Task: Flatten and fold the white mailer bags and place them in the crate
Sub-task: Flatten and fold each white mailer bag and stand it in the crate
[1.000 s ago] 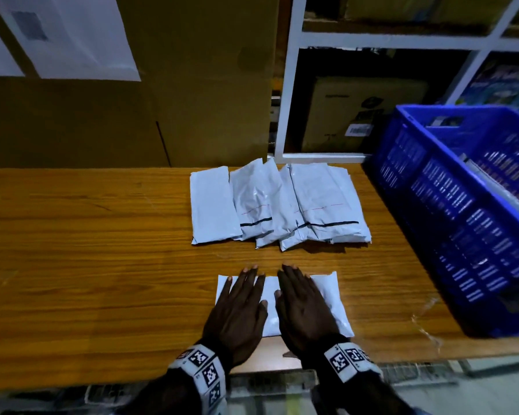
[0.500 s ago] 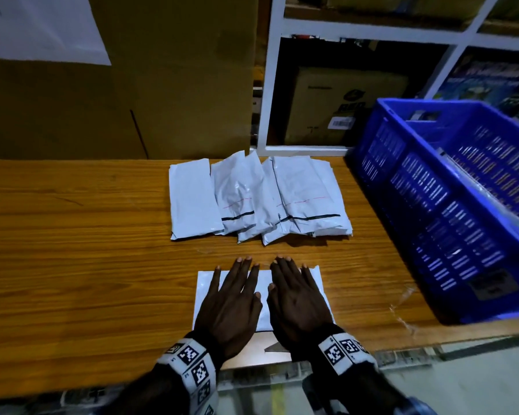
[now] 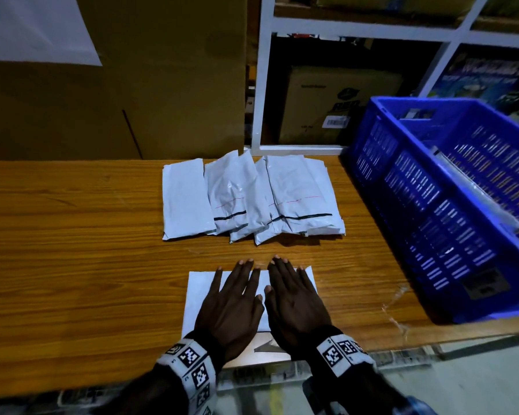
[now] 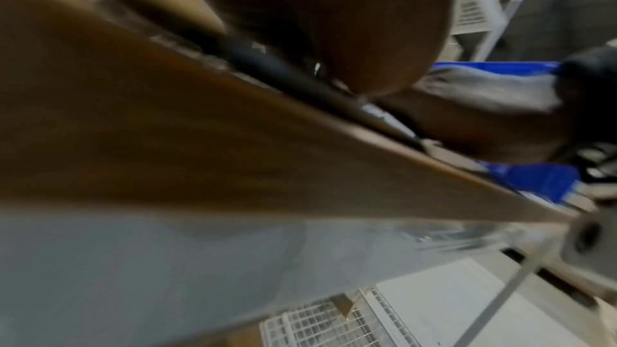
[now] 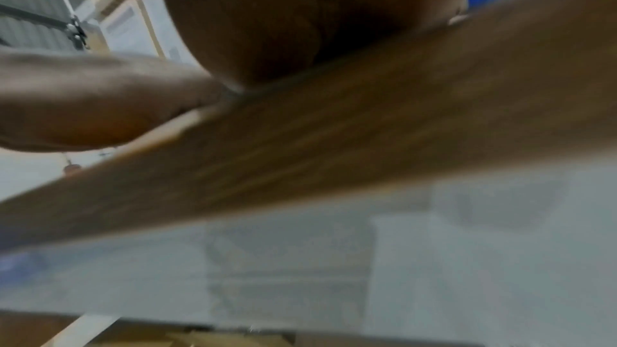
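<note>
**Here, two flat hands pressed one white mailer bag on a wooden table**

We looked down from the head camera and saw both hands laid palm-down, side by side, on a single white mailer bag (image 3: 198,292) near the front edge of a wooden table (image 3: 72,250). The left hand (image 3: 231,307) covered the bag's middle and left part; the right hand (image 3: 294,301) covered its right part. On both, the fingers were straight and slightly spread, gripping nothing, with the tips reaching just past the bag's far edge. The thumbs lay close together over the bag's centre. Each wrist wore a band printed with black-and-white square markers.

Farther back on the table, apart from the pressed bag, lay a row of folded white mailer bags (image 3: 252,199), overlapping one another; some showed a black strip and a thin red line. To the right, a blue crate (image 3: 426,211) with slotted walls stood on the table, its near corner at the table's front edge. We could see something pale inside it, though we could not tell what.

The wrist views were blurred; they showed only the table edge and, probably, the heels of the palms resting on it.
</note>
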